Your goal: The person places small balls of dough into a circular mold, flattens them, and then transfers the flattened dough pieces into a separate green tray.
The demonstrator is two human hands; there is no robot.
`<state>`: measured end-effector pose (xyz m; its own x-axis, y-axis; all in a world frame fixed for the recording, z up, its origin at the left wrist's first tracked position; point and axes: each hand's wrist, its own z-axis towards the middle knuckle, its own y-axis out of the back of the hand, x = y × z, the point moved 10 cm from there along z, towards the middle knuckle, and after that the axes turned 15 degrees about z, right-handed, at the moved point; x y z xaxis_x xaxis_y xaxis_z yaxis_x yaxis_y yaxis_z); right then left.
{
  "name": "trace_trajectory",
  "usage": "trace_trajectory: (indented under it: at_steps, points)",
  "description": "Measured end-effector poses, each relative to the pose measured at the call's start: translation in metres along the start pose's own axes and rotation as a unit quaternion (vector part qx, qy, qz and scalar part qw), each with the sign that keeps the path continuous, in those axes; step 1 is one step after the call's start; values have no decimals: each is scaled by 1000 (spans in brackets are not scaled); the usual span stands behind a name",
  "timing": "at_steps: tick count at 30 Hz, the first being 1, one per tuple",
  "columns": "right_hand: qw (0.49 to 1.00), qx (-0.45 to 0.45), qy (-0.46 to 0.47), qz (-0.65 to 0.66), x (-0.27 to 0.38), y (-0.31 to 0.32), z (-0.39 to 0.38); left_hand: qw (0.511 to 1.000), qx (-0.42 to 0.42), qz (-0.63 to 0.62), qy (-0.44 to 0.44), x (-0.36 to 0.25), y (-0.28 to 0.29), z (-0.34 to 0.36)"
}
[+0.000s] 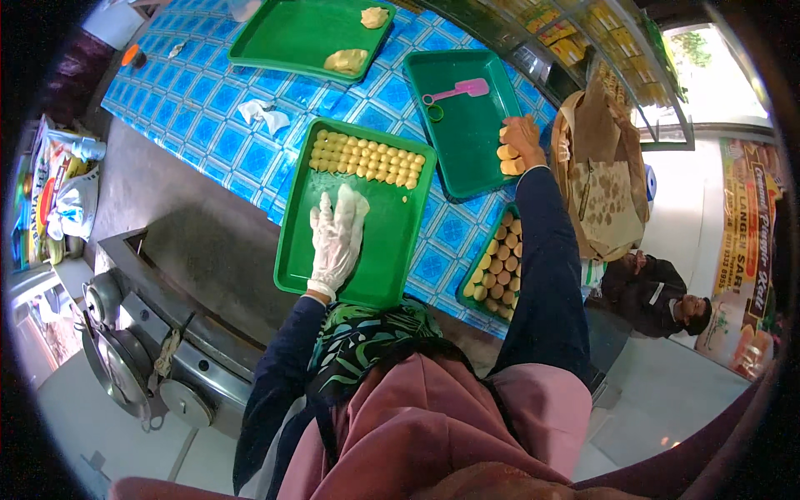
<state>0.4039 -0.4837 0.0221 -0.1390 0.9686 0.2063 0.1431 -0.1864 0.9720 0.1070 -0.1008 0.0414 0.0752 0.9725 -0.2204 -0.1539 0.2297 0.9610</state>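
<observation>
My left hand (pixel 335 242), in a thin white glove, lies over the bare part of a green tray (pixel 383 267), its fingers stretched out. Rows of small yellow dough balls (pixel 367 158) fill the far end of that tray. Out to the right, my bare right hand (pixel 523 140) reaches into a darker green tray (pixel 467 167). Its fingers close on a yellow dough piece (pixel 503 133) at the tray's right edge, beside similar pieces (pixel 510 165). A pink spatula (pixel 472 87) and a green ring (pixel 435 113) lie in the same tray.
A smaller green tray (pixel 472 302) of round pieces stands under my right forearm. Farther off, another green tray (pixel 287 37) holds dough lumps (pixel 346 60). A crumpled white wrapper (pixel 265 115) lies on the blue checked tablecloth (pixel 208 125). Brown paper (pixel 604 183) stands at right; a person (pixel 658 292) is beyond.
</observation>
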Motion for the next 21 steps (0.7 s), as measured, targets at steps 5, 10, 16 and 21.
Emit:
trace_trajectory:
  at_steps: [5, 10, 16, 21]
  points:
    - [997, 25, 35, -65, -27, -5, 7, 981, -79, -122, 125, 29, 11, -34]
    - [999, 35, 30, -5, -5, -14, 13, 982, -83, -101, 139, 34, 20, -44]
    - [999, 43, -28, 6, -31, -25, 9, 987, -21, -64, 144, 31, -10, -40]
    - [998, -31, 27, -39, -17, -11, 20, 988, -30, 54, 142, 23, -24, -29]
